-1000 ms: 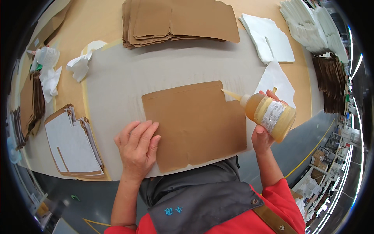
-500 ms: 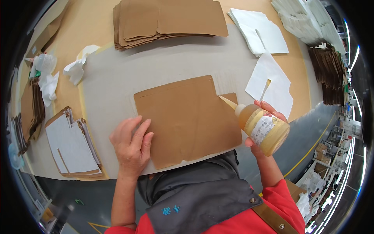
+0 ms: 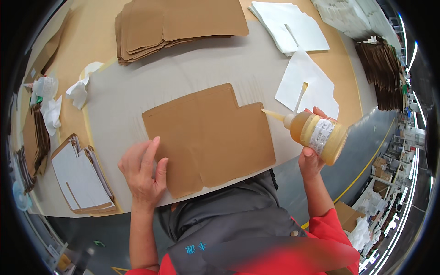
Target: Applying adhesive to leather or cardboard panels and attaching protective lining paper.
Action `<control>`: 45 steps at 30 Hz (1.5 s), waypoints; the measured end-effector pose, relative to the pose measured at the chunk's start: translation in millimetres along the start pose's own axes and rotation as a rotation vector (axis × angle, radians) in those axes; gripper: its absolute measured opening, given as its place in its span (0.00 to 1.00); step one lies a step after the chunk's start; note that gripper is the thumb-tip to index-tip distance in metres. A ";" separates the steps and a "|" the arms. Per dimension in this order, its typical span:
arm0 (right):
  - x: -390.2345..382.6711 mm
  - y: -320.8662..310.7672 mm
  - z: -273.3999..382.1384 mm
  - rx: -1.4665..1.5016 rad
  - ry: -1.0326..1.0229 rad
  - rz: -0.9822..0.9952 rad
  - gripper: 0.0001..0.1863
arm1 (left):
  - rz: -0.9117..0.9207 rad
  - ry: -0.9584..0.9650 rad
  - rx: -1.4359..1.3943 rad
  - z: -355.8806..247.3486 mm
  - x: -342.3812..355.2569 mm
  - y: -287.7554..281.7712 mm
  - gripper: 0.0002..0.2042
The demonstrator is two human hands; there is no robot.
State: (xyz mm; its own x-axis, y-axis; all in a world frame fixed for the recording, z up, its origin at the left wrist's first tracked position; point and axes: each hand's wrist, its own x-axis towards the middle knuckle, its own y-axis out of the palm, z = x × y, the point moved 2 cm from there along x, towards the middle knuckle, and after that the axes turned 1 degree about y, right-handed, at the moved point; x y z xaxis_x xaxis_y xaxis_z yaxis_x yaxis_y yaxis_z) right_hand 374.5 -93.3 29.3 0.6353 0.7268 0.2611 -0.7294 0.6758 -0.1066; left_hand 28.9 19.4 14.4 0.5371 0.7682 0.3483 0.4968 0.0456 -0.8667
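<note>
A brown, leather-like sheet [image 3: 208,142] with a stepped notch at its upper right lies flat at the near edge of the table. My right hand [image 3: 312,158] is closed around a squeeze bottle [image 3: 318,136] of yellowish liquid, held tilted. Its pointed nozzle reaches the sheet's upper right corner, at the edge below the notch. At the sheet's left side rests my left hand [image 3: 143,176], fingers spread and holding nothing, fingertips by the sheet's left edge.
A stack of brown sheets [image 3: 183,23] sits at the far side. White slotted pieces [image 3: 309,82] lie to the right. White-faced brown pieces [image 3: 82,178] are piled at the left, near crumpled white cloth [image 3: 79,90] and another bottle [image 3: 46,87]. More dark stacks [image 3: 382,71] stand far right.
The nozzle has shifted from the notch's inner corner along its edge to the sheet's outer right corner. The bottle has tipped nearer to level. The left hand stays by the left edge.
</note>
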 end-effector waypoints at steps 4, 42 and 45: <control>-8.8 -8.8 2.9 0.004 0.038 -0.005 0.57 | -0.021 -0.001 0.021 -0.9 0.7 1.5 0.19; -96.0 -48.0 12.8 0.027 0.135 -0.059 0.54 | -0.035 0.008 0.070 -0.6 -3.3 4.0 0.23; -99.3 -39.9 13.3 0.065 0.157 -0.042 0.54 | -0.034 0.002 0.068 -0.6 -3.8 4.2 0.24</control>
State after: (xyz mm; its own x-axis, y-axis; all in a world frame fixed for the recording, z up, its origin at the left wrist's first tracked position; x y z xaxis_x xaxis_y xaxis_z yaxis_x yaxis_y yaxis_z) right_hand 337.1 -194.1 20.3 0.6935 0.7119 0.1108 -0.7131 0.7001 -0.0352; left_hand 29.4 16.3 9.7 0.5226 0.7639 0.3785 0.4675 0.1144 -0.8766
